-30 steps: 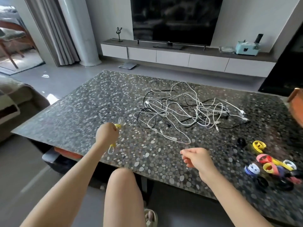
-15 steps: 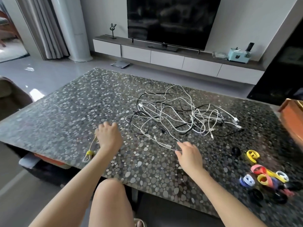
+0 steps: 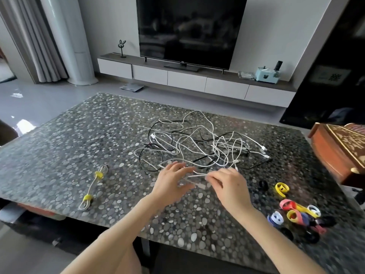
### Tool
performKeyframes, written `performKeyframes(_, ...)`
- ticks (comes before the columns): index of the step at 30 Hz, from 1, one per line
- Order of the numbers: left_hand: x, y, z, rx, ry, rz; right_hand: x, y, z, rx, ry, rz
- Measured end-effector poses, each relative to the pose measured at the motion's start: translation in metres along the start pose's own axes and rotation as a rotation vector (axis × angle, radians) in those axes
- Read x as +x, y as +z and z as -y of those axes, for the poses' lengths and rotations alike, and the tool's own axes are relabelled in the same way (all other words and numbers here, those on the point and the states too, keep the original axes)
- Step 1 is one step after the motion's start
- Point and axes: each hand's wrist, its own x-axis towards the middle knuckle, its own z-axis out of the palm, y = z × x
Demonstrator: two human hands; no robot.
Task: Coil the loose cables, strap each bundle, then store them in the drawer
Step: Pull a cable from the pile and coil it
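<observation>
You are pinching a white cable [image 3: 197,175] in your right hand [image 3: 227,184], left hand [image 3: 171,182] spreading straight fingers beside it, at the tangle's [image 3: 197,143] near edge; one yellow-strapped bundle [image 3: 92,187] is lying finished, the rest waiting, none apparently stored.

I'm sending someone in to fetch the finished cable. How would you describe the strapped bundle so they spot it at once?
On the pebble-patterned table, look near-left, apart from the tangle of loose cables in the middle. A white cable bundle lies there, folded long and narrow. It alone is bound by two yellow straps.
</observation>
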Motion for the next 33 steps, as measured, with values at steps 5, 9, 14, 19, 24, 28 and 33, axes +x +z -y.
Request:
performKeyframes(5, 0.032, -0.038, -0.067, -0.124, -0.081, -0.009, 0.05, -0.069, 0.016, -0.092, -0.158, -0.111)
performKeyframes(9, 0.07, -0.085, -0.1, 0.027, -0.16, -0.042, 0.092, -0.111, 0.015, -0.271, -0.114, -0.312)
performKeyframes(14, 0.109, -0.135, -0.125, -0.015, -0.302, -0.152, 0.103, -0.115, -0.026, -0.191, 0.278, -0.218)
performKeyframes(19, 0.108, -0.178, -0.11, -0.688, -0.46, -0.173, 0.073, -0.094, -0.066, 0.463, 0.524, 0.023)
performKeyframes(24, 0.071, -0.184, -0.084, -0.719, -0.58, -0.027, 0.055, -0.103, -0.074, 1.018, 0.565, 0.162)
performKeyframes(28, 0.055, -0.168, -0.062, -0.607, -0.508, -0.145, 0.106, -0.159, -0.034, 1.213, 0.339, 0.148)
performKeyframes(33, 0.058, -0.166, -0.075, -1.071, -0.399, -0.245, 0.167, -0.196, 0.038, 0.7, 0.134, 0.031)
